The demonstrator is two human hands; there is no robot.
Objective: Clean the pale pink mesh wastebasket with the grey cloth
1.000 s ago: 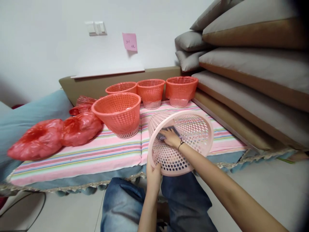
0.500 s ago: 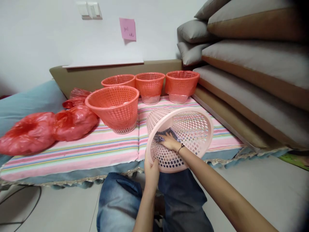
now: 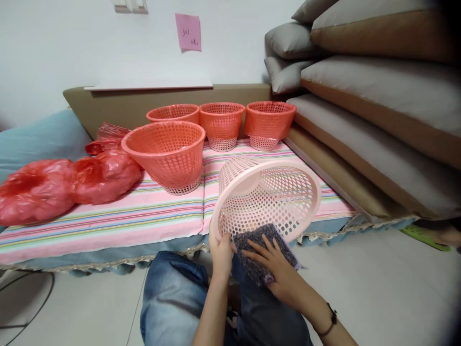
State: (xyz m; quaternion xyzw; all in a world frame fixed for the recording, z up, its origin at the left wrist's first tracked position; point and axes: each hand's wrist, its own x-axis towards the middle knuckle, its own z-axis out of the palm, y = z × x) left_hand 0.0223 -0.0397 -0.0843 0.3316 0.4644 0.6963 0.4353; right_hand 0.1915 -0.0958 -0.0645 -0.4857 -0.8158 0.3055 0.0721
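Observation:
A pale pink plastic basket (image 3: 259, 185) with a perforated wall lies tipped on its side, its mouth turned toward me. My left hand (image 3: 221, 254) is closed around the lower left of its rim, thumb on the inside. My right hand (image 3: 273, 264) holds a dark grey fuzzy cloth (image 3: 257, 242) with purplish edging against the lower rim. Its fingers are spread over the cloth, and the thumb is hidden. Behind the basket stand a large basket covered in red plastic (image 3: 165, 158) and several smaller ones, including a right-hand covered basket (image 3: 270, 120).
Knotted red plastic bags (image 3: 104, 178) lie at the left on the striped pink cover (image 3: 108, 223). Stacked grey and brown cushions (image 3: 374, 91) rise at the right. A pink note (image 3: 188, 32) hangs on the wall. My knees are below the basket.
My right hand has drawn the grey cloth out from deep inside the pink basket to its lower rim, toward me. My left hand still grips the rim.

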